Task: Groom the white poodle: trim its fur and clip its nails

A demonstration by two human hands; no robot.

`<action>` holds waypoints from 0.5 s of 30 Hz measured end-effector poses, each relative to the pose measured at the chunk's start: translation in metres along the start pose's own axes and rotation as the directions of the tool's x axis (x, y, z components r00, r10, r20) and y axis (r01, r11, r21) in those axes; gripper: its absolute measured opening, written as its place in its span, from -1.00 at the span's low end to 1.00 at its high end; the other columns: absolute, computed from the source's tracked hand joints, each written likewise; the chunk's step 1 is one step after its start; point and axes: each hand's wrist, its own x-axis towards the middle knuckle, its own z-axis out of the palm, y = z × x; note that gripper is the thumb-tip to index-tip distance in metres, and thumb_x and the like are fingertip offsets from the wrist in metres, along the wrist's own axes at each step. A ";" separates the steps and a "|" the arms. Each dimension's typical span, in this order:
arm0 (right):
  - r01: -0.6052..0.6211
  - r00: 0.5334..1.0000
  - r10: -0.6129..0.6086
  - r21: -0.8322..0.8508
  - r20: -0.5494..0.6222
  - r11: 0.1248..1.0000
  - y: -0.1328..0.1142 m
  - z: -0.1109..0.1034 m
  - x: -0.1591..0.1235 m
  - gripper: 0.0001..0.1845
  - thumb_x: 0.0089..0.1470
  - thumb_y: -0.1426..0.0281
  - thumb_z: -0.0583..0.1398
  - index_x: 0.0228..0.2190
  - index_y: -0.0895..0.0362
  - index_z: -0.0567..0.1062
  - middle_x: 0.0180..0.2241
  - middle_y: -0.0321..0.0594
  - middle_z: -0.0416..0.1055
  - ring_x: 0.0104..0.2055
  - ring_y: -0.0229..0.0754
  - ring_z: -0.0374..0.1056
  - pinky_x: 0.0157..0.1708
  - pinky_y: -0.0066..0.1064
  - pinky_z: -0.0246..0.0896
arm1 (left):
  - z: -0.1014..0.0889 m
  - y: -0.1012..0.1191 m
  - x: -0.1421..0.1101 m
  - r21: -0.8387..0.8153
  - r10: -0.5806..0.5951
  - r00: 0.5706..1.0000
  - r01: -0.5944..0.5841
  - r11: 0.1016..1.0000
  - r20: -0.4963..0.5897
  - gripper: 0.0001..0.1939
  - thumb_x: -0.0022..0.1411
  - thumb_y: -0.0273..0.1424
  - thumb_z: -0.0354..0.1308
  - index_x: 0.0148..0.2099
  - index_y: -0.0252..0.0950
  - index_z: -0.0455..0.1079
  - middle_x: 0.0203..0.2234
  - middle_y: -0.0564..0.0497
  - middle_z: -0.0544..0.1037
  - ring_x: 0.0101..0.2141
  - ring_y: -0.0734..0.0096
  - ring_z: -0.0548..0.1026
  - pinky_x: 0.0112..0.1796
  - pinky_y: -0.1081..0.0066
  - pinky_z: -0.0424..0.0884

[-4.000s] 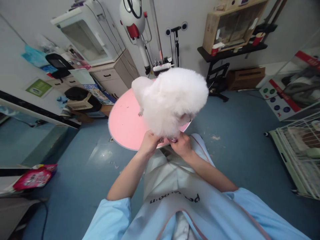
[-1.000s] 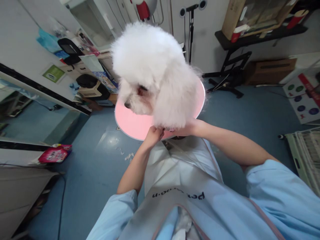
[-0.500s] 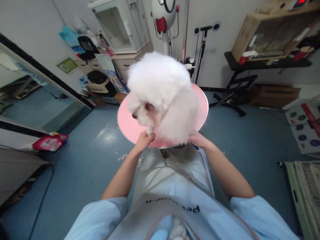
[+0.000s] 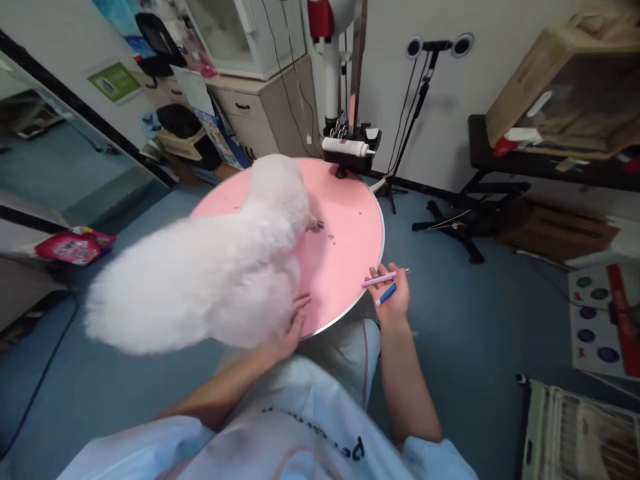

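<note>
With the dog (image 4: 200,267) on the table (image 4: 350,230), head past its rim, gentle support suits the left hand's (image 4: 286,339) loosely extended fingers, while the right hand's (image 4: 397,305) half-curled fingers grasp the pink tool (image 4: 383,279) and blue tool (image 4: 387,293) securely.

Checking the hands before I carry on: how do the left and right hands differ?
The left hand is against the fur of the white dog; the right hand is apart from it.
The right hand is open, palm up, with a slim pink tool and a blue piece across it; no tool shows in the left hand, though fur partly hides it.
Both are bare and near the rim of the pink table.
</note>
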 end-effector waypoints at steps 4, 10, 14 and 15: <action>-0.172 0.983 0.176 -0.070 0.056 0.983 -0.033 -0.023 0.017 -0.60 -0.06 0.16 0.21 -0.15 -0.03 0.35 -0.09 -0.22 0.36 -0.14 -0.12 0.40 -0.10 -0.06 0.29 | 0.041 0.021 0.048 -0.018 -0.156 0.956 0.156 0.988 -0.250 -0.62 0.31 -0.23 -0.10 0.04 -0.28 0.33 0.01 -0.17 0.40 0.04 0.26 0.35 0.04 0.19 0.33; -0.476 0.878 0.476 -0.166 -0.038 0.864 -0.093 -0.034 0.017 -0.55 -0.10 0.33 0.20 -0.09 -0.06 0.30 -0.16 -0.23 0.47 -0.15 -0.12 0.43 -0.15 -0.15 0.31 | 0.070 0.042 0.125 -0.051 -0.478 0.781 0.502 0.863 -0.403 -0.65 0.25 -0.43 -0.06 0.06 -0.34 0.30 0.08 -0.18 0.36 0.12 0.26 0.28 0.18 0.23 0.13; -0.571 0.818 0.566 -0.266 -0.104 0.777 -0.134 -0.018 0.024 -0.57 -0.08 0.38 0.19 -0.10 -0.03 0.29 -0.21 -0.22 0.51 -0.21 -0.12 0.46 -0.23 -0.22 0.36 | 0.081 0.056 0.193 -0.199 -0.655 0.607 0.647 0.736 -0.450 -0.57 0.24 -0.51 -0.05 0.16 -0.47 0.19 0.15 -0.27 0.26 0.19 0.25 0.18 0.21 0.31 0.03; -0.575 0.813 0.571 -0.298 -0.111 0.761 -0.143 -0.011 0.027 -0.57 -0.07 0.39 0.19 -0.10 -0.03 0.29 -0.22 -0.22 0.51 -0.22 -0.12 0.47 -0.24 -0.22 0.36 | 0.083 0.058 0.208 -0.233 -0.670 0.587 0.648 0.726 -0.454 -0.56 0.25 -0.50 -0.05 0.17 -0.49 0.17 0.15 -0.27 0.26 0.19 0.25 0.17 0.21 0.31 0.03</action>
